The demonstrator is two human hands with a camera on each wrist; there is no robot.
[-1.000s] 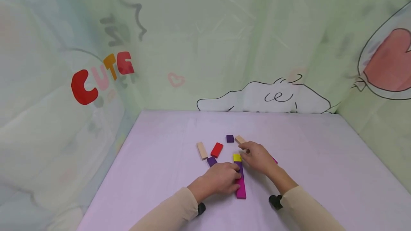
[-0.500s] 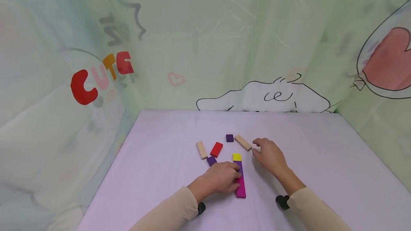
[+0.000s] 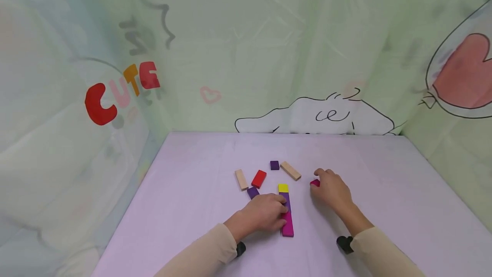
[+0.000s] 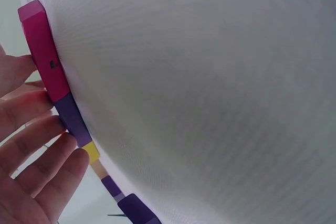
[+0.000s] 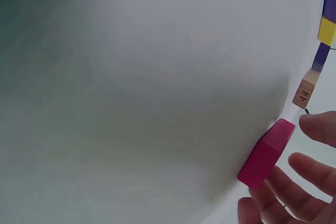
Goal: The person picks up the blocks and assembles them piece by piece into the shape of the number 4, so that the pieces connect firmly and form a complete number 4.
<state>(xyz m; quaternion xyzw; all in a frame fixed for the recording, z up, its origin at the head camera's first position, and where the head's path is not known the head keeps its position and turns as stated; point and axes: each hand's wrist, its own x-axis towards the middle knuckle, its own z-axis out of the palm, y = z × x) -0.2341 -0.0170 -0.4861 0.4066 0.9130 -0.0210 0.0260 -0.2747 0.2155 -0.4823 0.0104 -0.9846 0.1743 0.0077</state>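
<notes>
In the head view a yellow block (image 3: 283,188), a purple block (image 3: 288,198) and a magenta block (image 3: 287,229) lie end to end in a straight row. My left hand (image 3: 265,213) rests its fingertips on the purple and magenta blocks; the left wrist view has the fingers extended along the magenta block (image 4: 44,51) and the purple one (image 4: 73,119). Farther right, my right hand (image 3: 332,189) is at a second magenta block (image 3: 315,182), mostly covered in the head view. From the right wrist, that magenta block (image 5: 266,153) lies beside spread fingers, the thumb apart from it.
Loose on the lilac table (image 3: 200,225) behind the row lie a wooden block (image 3: 290,170), a small purple cube (image 3: 274,165), a red block (image 3: 259,179), another wooden block (image 3: 241,179) and a partly covered purple block (image 3: 253,193). A printed cloth (image 3: 230,54) encloses the table.
My right hand has moved rightward from beside the yellow block, past the wooden block, to the loose magenta block. My left hand has stayed at the row.
</notes>
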